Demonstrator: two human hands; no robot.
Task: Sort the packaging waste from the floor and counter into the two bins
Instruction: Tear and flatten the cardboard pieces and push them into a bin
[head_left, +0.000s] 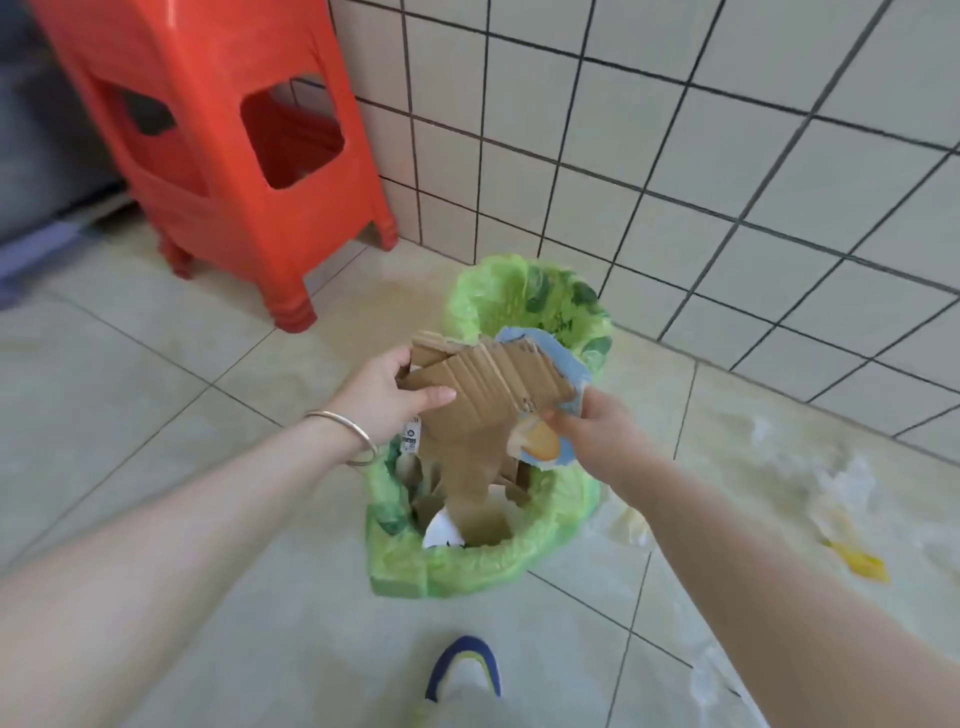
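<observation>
- Between the two hands, a flattened cardboard piece (488, 384) hangs over the near bin (483, 561), which is lined with a green bag and already holds cardboard scraps.
- Left hand (384, 395) grips the cardboard's left edge; right hand (597, 421) pinches its right edge together with a blue printed wrapper (545, 447).
- Beyond the hands stands the far bin (524, 301), touching the near one.
- To do this well, separate the wrapper first, then fold the cardboard narrower and lower it straight in.
- Right of the right hand, clear plastic film (841, 483) lies on the floor, not yet sorted.
</observation>
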